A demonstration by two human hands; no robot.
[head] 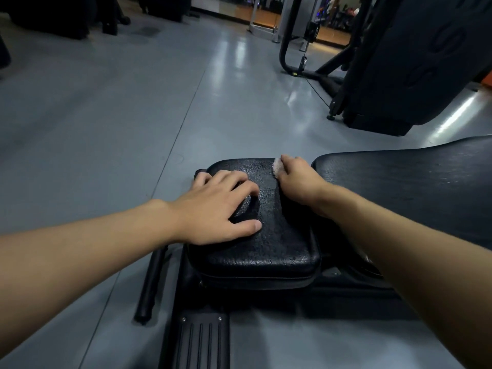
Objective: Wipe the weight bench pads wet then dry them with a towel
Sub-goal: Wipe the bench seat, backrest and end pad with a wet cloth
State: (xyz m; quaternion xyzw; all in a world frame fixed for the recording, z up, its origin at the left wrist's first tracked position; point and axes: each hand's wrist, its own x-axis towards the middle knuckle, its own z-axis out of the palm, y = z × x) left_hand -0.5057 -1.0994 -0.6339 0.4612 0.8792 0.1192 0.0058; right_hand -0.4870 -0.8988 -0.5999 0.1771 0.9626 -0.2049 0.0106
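Note:
A black seat pad (274, 235) of the weight bench lies in front of me, its cracked surface glistening. The longer black back pad (415, 187) continues to the right. My left hand (215, 206) rests flat on the seat pad's left side, fingers spread. My right hand (298, 179) is at the far right corner of the seat pad, fingers curled round a small pale cloth (278, 165) that peeks out from under it and touches the pad. Most of the cloth is hidden by the hand.
The bench's black frame, a foot plate (202, 342) and a padded bar (150, 283) lie below the seat pad. A large black machine (415, 62) and a cable station (295, 49) stand at the far right. Grey gym floor (106, 115) stretches to the left.

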